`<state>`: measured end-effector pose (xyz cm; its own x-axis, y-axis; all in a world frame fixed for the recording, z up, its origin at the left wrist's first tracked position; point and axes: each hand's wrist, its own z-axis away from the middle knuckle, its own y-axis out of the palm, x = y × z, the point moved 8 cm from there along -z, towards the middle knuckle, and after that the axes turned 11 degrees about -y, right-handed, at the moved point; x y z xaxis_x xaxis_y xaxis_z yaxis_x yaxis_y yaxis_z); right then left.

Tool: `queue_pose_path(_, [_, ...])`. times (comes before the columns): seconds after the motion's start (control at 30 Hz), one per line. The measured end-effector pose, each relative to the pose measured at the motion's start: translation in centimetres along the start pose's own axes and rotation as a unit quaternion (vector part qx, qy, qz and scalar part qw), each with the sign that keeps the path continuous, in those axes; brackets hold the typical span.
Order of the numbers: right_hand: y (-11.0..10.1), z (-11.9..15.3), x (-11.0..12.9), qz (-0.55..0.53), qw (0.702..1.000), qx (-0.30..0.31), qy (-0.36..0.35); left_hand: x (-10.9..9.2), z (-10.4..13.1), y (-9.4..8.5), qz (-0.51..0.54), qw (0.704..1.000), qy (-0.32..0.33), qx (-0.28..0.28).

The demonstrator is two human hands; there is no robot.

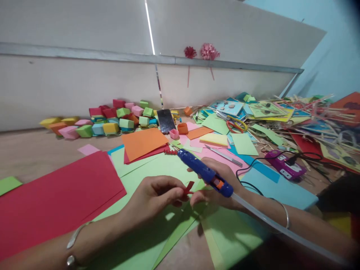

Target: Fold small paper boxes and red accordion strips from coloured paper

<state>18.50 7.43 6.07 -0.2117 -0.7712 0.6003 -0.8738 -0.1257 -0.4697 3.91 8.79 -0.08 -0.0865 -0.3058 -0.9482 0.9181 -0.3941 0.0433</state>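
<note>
My left hand [161, 193] pinches a small folded strip of red paper [189, 187] over the light green sheets. Close on its right, my right hand [215, 183] is wrapped round a blue glue gun [201, 168], whose nozzle points up and left. A long clear glue stick [267, 217] runs from the gun's back end over my right forearm. The thumb of my right hand is near the red strip; whether it touches it I cannot tell. Beyond the nozzle lies a red zigzag paper piece [170, 152].
Large red sheets [62, 195] lie at left, orange paper [144, 143] ahead. Folded paper boxes [111, 128] and a phone [165, 121] are along the back. A craft knife [223, 155], scissors [237, 125] and a purple power strip [285, 165] with black cable sit at right.
</note>
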Motion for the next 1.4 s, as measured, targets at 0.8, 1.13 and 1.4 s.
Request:
queue_pose_path(0.8, [-2.9, -0.4, -0.2, 0.247, 0.956, 0.056, -0.150, 0.7, -0.7, -1.6, 0.183, 0.983, -0.021, 0.006])
queue_pose_path(1.13, [-1.2, 0.4, 1.7, 0.430, 0.861, 0.098, -0.253, 0.8, -1.1, -1.7, 0.188, 0.981, -0.050, 0.004])
queue_pose_path(1.4, [-0.5, 0.7, 2.9, 0.478, 0.821, 0.094, -0.299, 0.8, -1.3, -1.9, 0.190, 0.980, -0.059, -0.003])
